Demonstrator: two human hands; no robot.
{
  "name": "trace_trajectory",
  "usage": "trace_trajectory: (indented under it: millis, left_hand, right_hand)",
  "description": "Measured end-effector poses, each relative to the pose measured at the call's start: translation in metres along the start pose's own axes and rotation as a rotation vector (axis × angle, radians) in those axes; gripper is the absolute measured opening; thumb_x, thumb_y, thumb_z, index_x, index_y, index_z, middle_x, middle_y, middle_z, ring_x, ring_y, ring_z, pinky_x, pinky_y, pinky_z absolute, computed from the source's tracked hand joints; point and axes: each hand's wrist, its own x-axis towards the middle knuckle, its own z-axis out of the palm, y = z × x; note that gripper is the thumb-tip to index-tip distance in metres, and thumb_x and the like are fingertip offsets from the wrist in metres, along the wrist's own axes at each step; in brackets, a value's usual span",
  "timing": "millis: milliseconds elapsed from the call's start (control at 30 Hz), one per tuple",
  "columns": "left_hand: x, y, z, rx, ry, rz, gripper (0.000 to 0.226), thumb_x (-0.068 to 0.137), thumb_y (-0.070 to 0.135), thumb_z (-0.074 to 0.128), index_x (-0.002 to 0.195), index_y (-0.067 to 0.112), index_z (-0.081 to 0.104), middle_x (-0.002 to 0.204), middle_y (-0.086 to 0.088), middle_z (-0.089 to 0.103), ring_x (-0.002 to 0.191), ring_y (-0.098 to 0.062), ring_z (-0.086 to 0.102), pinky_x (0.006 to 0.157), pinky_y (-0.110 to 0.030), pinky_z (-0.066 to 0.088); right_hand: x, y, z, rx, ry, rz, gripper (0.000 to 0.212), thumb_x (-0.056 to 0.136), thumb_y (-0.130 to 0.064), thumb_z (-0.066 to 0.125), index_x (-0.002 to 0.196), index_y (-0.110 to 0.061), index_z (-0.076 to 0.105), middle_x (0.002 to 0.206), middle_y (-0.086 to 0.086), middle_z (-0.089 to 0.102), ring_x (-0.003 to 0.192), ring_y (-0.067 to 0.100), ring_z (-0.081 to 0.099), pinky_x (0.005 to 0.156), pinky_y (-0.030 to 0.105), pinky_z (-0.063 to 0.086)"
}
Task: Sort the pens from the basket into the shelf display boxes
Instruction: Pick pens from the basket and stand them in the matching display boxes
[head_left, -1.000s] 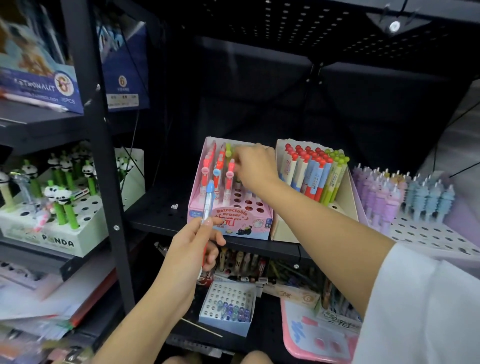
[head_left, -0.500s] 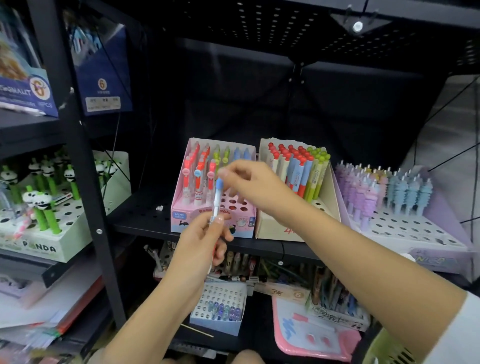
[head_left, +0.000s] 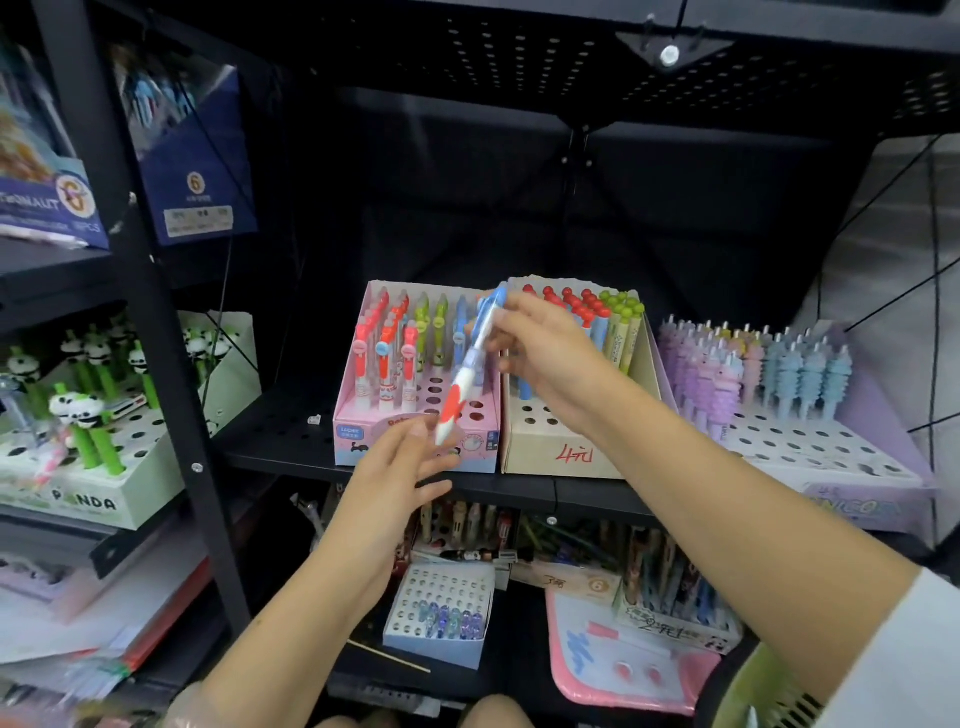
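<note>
A pen (head_left: 470, 364) with a blue cap, white barrel and orange-red grip hangs tilted over the pink display box (head_left: 363, 447) on the middle shelf. My right hand (head_left: 550, 353) pinches it near the blue top end. Just under the pen's lower tip, my left hand (head_left: 395, 478) is held with loosely spread fingers and nothing in it. The pink box holds red, green and blue pens in its back rows, with several free holes in front. A corner of the green basket (head_left: 753, 696) shows at the bottom right.
A beige box (head_left: 540, 452) of red and green capped pens stands right of the pink one, then a purple box (head_left: 810, 452) of pastel pens. A panda pen box (head_left: 78, 499) sits left, behind a black shelf post (head_left: 171, 364). More pen boxes fill the lower shelf (head_left: 441, 613).
The pen has passed from my left hand to my right, which lifted it tilted over the pink box. My left hand has let go and opened below it.
</note>
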Motion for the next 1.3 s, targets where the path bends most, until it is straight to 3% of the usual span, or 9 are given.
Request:
trace_trajectory:
  millis: [133,233,367,533,700,767,867,1100,1300]
  left_hand:
    - [0.003,0.007,0.011,0.051,-0.079,-0.004,0.026,0.099,0.028,0.037,0.097,0.018,0.061,0.075,0.007,0.073,0.065,-0.009,0.068,0.060,-0.019,0.054]
    - [0.005,0.006,0.010,0.087,-0.019,0.027,0.014,0.096,0.023,0.047,0.094,0.018,0.060,0.060,0.010,0.066,0.052,-0.005,0.060,0.050,-0.016,0.049]
    - [0.006,0.004,0.005,0.084,0.054,0.008,0.007,0.090,0.023,0.058,0.094,0.019,0.060,0.058,0.009,0.065,0.049,-0.005,0.057,0.048,-0.017,0.047]
    - [0.001,0.002,-0.006,0.138,0.063,0.037,0.011,0.091,0.032,0.055,0.101,0.034,0.058,0.096,0.008,0.070,0.084,0.000,0.067,0.070,-0.019,0.054]
    - [-0.006,0.000,-0.021,0.230,-0.004,-0.023,0.018,0.093,0.036,0.049,0.106,0.043,0.058,0.123,0.009,0.060,0.111,-0.010,0.057,0.102,-0.042,0.042]
    - [-0.009,-0.002,-0.023,0.254,-0.021,-0.034,0.018,0.093,0.035,0.049,0.106,0.044,0.057,0.125,0.009,0.059,0.115,-0.011,0.055,0.104,-0.044,0.040]
    - [-0.012,-0.002,-0.024,0.274,-0.040,-0.034,0.019,0.094,0.033,0.049,0.104,0.046,0.057,0.123,0.014,0.059,0.118,-0.008,0.052,0.106,-0.041,0.038]
    - [-0.018,-0.001,-0.016,0.285,-0.064,-0.028,0.020,0.095,0.027,0.050,0.105,0.043,0.059,0.116,0.018,0.061,0.116,-0.003,0.052,0.108,-0.039,0.037]
    - [-0.028,-0.012,0.014,0.295,-0.120,-0.022,0.018,0.094,0.024,0.050,0.098,0.040,0.060,0.111,0.018,0.063,0.110,-0.003,0.055,0.105,-0.037,0.040]
  right_hand:
    - [-0.007,0.013,0.010,0.125,-0.163,0.049,0.024,0.100,-0.011,0.037,0.109,-0.013,0.060,0.090,0.002,0.062,0.062,0.002,0.049,0.053,0.014,0.042]
    - [-0.007,0.014,0.010,0.168,-0.128,0.044,0.023,0.100,-0.019,0.041,0.106,-0.010,0.061,0.097,0.013,0.066,0.065,0.006,0.053,0.056,0.016,0.047]
    - [-0.004,0.014,0.012,-0.059,-0.021,-0.007,0.014,0.093,-0.022,0.055,0.093,-0.011,0.063,0.095,0.015,0.069,0.064,0.005,0.059,0.063,0.017,0.053]
    - [0.008,0.002,0.006,-0.200,0.154,-0.167,0.014,0.095,-0.019,0.052,0.101,-0.010,0.061,0.080,0.002,0.067,0.060,0.000,0.059,0.061,0.013,0.051]
    - [0.023,0.004,0.001,-0.510,0.321,-0.319,0.007,0.094,-0.022,0.055,0.094,-0.015,0.054,0.071,-0.006,0.063,0.063,0.002,0.055,0.059,0.007,0.041]
    - [0.026,0.016,0.006,-0.585,0.278,-0.302,0.008,0.093,-0.022,0.055,0.091,-0.016,0.050,0.068,-0.007,0.059,0.061,-0.003,0.051,0.055,0.002,0.037]
    - [0.029,0.033,0.015,-0.706,0.208,-0.247,0.012,0.093,-0.025,0.055,0.094,-0.013,0.053,0.064,-0.006,0.055,0.057,0.001,0.049,0.050,0.010,0.034]
    - [0.027,0.031,0.021,-0.924,0.108,-0.155,0.028,0.093,-0.029,0.055,0.096,-0.002,0.062,0.077,0.009,0.066,0.072,0.021,0.063,0.069,0.034,0.052]
    - [-0.025,0.035,-0.011,-0.859,-0.013,-0.175,0.021,0.094,-0.018,0.052,0.109,-0.009,0.063,0.099,0.004,0.067,0.087,0.013,0.060,0.075,0.022,0.046]
